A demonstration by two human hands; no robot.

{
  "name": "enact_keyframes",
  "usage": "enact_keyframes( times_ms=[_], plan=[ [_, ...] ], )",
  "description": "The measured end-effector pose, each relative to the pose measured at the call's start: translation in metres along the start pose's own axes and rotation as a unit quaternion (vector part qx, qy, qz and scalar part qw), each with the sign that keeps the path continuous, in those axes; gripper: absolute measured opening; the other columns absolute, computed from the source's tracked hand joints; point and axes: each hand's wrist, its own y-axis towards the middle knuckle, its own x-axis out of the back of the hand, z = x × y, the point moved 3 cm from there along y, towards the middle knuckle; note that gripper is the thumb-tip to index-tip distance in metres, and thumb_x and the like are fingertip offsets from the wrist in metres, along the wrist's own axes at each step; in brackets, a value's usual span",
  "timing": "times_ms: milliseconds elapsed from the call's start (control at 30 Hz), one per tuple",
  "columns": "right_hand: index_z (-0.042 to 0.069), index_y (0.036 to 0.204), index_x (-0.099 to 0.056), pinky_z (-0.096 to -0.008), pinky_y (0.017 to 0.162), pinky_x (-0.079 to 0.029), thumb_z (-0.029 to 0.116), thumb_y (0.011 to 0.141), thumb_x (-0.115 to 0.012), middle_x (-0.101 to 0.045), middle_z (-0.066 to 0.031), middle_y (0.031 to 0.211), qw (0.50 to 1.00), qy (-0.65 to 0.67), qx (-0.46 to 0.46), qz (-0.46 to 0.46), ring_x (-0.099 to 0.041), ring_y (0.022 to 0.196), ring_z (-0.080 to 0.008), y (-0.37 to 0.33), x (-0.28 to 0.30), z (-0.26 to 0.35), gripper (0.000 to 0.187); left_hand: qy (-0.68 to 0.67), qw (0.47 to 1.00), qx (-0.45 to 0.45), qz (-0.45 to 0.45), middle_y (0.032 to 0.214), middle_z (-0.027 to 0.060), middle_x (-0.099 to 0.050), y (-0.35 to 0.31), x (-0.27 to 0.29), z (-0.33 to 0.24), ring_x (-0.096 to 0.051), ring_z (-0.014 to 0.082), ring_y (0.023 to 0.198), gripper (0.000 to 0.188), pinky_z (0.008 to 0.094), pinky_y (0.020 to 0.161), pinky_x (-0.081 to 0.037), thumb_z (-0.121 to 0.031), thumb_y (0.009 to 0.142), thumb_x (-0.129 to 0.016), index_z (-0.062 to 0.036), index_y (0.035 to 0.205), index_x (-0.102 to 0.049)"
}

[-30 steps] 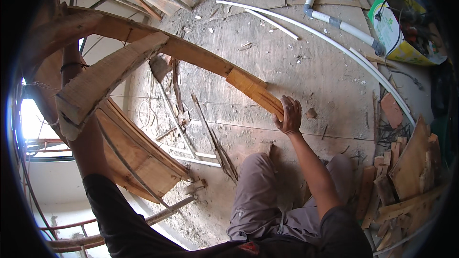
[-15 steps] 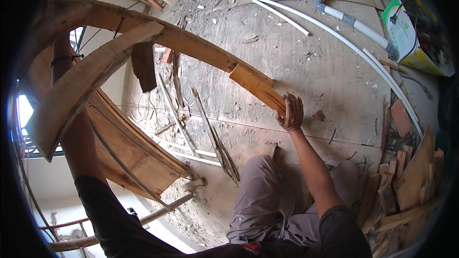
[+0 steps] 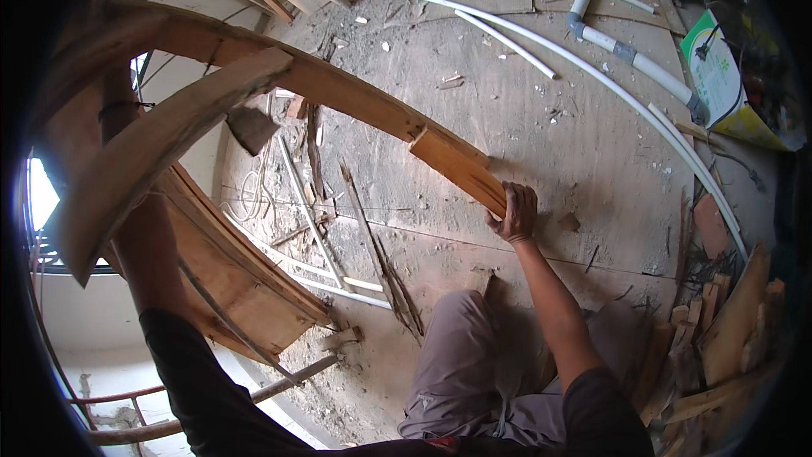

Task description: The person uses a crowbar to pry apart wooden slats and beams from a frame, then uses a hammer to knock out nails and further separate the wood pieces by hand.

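- right hand (image 3: 516, 211): fingers bent together over the end of the beam, thumb on its near side — a firm-looking clasp, with the block's right end between thumb and fingers
- block (image 3: 457, 171): lighter orange wood, forming the right end of the beam, slanting down toward the right hand
- beam (image 3: 355, 106): long and brown, running from the far left to the right hand, raised over the floor
- left hand: hidden behind wood at the far left, so i cannot tell how its fingers stand; the left forearm (image 3: 150, 245) reaches up behind the plank
- plank (image 3: 169, 144): short and rough, crossing in front of the left forearm; its far end overlaps the beam in view — whether they touch, i cannot tell
- offcut (image 3: 254, 129): small and dark, just right of the plank
- panel (image 3: 262, 296): curved wood, on the left, below the plank
- trousers (image 3: 452, 355): grey, one knee near the middle, nearer than the right hand
- strip (image 3: 368, 233): split wood on the floor (image 3: 541, 135), left of the right hand
- white pipe (image 3: 558, 52): long and bent, curving over the far right; grey-jointed pipe (image 3: 643, 63) just beyond it
- bag (image 3: 719, 85): green, white and yellow, far right
- slab (image 3: 710, 227): reddish, at the right, beyond the wood pile (image 3: 719, 338)
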Motion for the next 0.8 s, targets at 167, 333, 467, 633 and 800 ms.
enact_keyframes(
  times_ms=[167,333,467,633,800],
  plan=[
    [0.002,0.132,-0.044,-0.0459,0.088,-0.046,0.024,0.073,-0.076,-0.056,-0.0172,0.112,0.996,-0.002,-0.048,0.075,-0.057,0.1,-0.0345,0.001,0.009,-0.007,0.071,-0.036,0.999,0.007,-0.004,0.107,0.0168,-0.068,0.003,0.001,-0.014,-0.064,0.0299,0.103,0.045,0.0428,0.089,-0.049,-0.036,0.081,-0.073,-0.0071,0.115,-0.066],
    [0.0,0.132,-0.04,-0.0445,0.079,-0.052,0.023,0.073,-0.076,-0.055,-0.0193,0.107,0.965,-0.054,-0.124,0.224,-0.058,0.1,-0.038,-0.002,0.05,0.006,0.073,-0.066,0.997,0.018,-0.028,0.106,0.0161,-0.068,-0.005,0.028,-0.022,-0.064,0.0296,0.103,0.042,0.0428,0.089,-0.048,-0.035,0.083,-0.072,-0.0083,0.115,-0.066],
    [-0.003,0.133,-0.036,-0.0455,0.08,-0.053,0.021,0.073,-0.074,-0.055,-0.0231,0.111,0.929,-0.087,-0.159,0.324,-0.06,0.099,-0.0387,0.0,0.093,0.032,0.075,-0.123,0.991,0.025,-0.046,0.106,0.0155,-0.068,-0.024,0.041,-0.048,-0.064,0.0293,0.103,0.04,0.0427,0.089,-0.048,-0.034,0.084,-0.072,-0.0092,0.115,-0.067],
    [-0.006,0.142,-0.029,-0.0459,0.098,-0.045,0.024,0.068,-0.074,-0.056,-0.0277,0.121,0.853,-0.145,-0.193,0.463,-0.057,0.113,-0.0415,0.043,0.17,0.066,0.091,-0.274,0.96,0.028,-0.051,0.105,0.0149,-0.068,-0.055,0.068,-0.116,-0.064,0.029,0.102,0.037,0.0427,0.088,-0.048,-0.032,0.085,-0.071,-0.0104,0.115,-0.067],
    [-0.007,0.145,-0.025,-0.0451,0.111,-0.034,0.028,0.067,-0.072,-0.05,-0.0341,0.133,0.848,-0.074,-0.159,0.5,-0.05,0.123,-0.0463,0.059,0.22,0.086,0.098,-0.35,0.936,0.01,-0.035,0.105,0.0134,-0.069,-0.078,0.112,-0.165,-0.065,0.0268,0.101,0.034,0.0414,0.087,-0.048,-0.028,0.086,-0.071,-0.0102,0.115,-0.067]
  ],
)
